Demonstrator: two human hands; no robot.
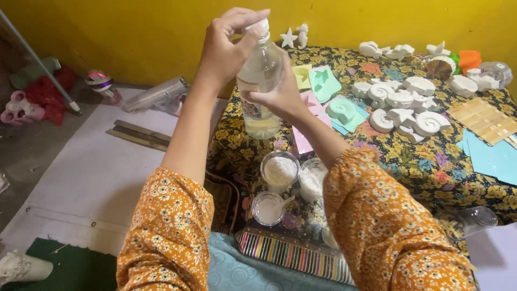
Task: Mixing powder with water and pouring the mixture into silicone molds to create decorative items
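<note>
Clear plastic bottle (pixel 260 86), partly filled with liquid, was held upright at upper centre of the frame. The right hand (pixel 281 96) wrapped its body; the left hand (pixel 229 46) closed its fingers on the white cap (pixel 260 28). Directly below stood open cups of white powder (pixel 280 168). A slackened hold or sudden cap release would likely have spilled liquid into them and onto the floral cloth (pixel 431 167).

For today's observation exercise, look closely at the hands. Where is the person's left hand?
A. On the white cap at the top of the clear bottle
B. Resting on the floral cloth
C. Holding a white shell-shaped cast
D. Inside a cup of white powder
A: the left hand wraps the cap of the clear bottle, while the right hand grips the bottle's body.
</note>
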